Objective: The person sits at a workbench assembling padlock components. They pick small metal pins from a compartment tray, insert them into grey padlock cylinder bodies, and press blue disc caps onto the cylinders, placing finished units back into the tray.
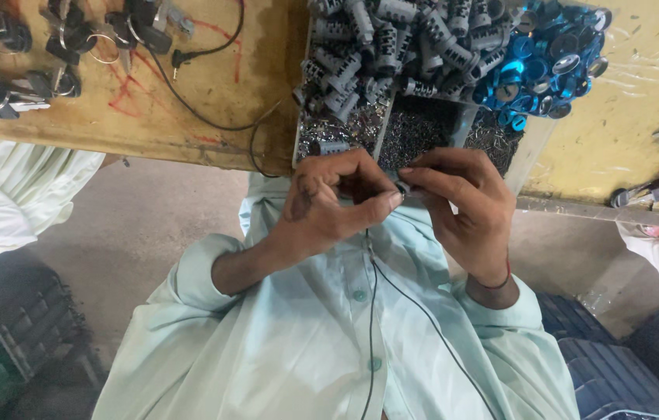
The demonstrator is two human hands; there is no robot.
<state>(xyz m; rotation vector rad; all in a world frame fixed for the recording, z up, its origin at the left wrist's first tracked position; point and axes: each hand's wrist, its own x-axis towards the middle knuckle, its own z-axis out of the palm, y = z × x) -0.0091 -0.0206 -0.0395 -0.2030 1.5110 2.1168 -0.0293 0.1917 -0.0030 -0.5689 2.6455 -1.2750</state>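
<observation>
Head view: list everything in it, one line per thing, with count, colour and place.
Cylinders: a heap, grey, top centre in the tray.
Caps: a heap, blue, top right of the tray.
Small parts: many, dark and silvery, lower tray compartments.
Tray: one, pale, on the bench edge.
Keys: several, black heads, top left on the bench.
Cable: one, black, across the bench.
Bench: one, yellowish, across the top.
Crate: one, dark blue, bottom right.
Shirt: one, pale green, centre.
Left hand: pinching a small part, centre.
Right hand: fingertips meeting the left.
</observation>
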